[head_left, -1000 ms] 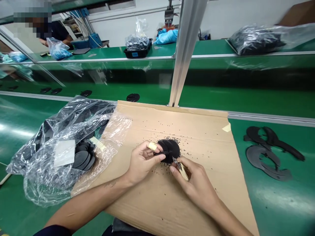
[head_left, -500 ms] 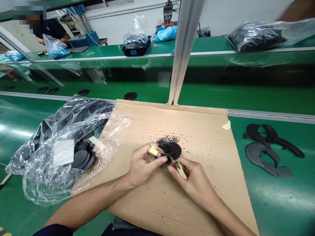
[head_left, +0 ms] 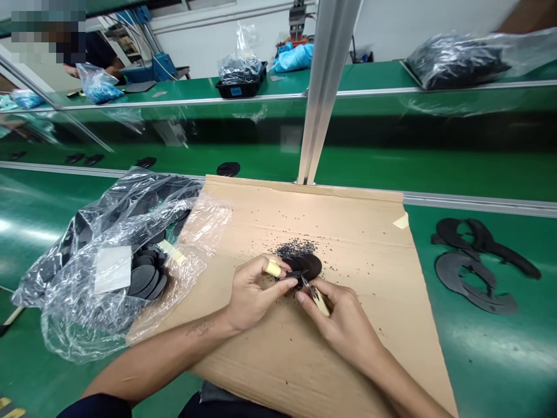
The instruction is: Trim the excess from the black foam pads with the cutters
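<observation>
left hand [head_left: 256, 293] pinches black discs [head_left: 311, 266] | right hand [head_left: 337, 319] pinches small snips [head_left: 308, 288] | crumb heap [head_left: 296, 248] uncovered since earlier

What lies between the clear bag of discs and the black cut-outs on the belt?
Head view: flattened cardboard strewn with black crumbs, with the left hand and right hand over it.

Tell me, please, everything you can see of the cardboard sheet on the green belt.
The cardboard sheet is plain tan and lies flat, with a crease running across it near the far edge. It rests on the green conveyor belt. Black crumbs are scattered over it, pale tape sits at its far right corner, and a clear plastic bag overlaps its left side.
</observation>
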Available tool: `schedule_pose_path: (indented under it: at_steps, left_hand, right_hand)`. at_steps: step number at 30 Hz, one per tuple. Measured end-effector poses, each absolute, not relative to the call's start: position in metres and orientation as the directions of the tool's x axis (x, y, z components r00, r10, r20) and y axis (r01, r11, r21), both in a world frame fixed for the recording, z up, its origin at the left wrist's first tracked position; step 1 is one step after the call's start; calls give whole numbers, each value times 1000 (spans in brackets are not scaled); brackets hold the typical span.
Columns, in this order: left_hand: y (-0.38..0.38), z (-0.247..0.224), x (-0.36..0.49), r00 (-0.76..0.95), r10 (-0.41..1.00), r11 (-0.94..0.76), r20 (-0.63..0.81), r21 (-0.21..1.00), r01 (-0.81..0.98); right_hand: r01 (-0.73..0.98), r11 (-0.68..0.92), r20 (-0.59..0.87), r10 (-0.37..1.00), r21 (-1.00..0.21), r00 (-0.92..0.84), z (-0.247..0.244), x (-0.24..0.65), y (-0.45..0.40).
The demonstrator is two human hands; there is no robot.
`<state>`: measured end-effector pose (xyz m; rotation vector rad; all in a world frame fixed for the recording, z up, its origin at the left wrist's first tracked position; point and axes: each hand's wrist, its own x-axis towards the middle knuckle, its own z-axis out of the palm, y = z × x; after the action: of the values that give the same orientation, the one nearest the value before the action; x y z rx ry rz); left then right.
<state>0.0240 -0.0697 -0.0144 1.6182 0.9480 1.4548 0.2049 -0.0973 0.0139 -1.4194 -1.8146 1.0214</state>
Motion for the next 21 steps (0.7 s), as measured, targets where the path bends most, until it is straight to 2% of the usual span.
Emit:
schedule_pose_path:
  at_steps: [12, 18, 21]
  left_hand:
    - [-72, -14, 28, 77, 886, -462, 457, 885, 56]
    - [-60, -6, 27, 53, 943, -325, 328, 944, -63]
    - [-53, -6, 29, 94, 964, -234, 250, 961, -149]
  right_hand:
    - [508, 112, 21, 983, -854, -181, 8, 205, -96]
    - [482, 161, 160, 986, -861, -44, 12, 218, -86]
    - [479, 196, 215, 976, -855, -16, -7, 230, -77]
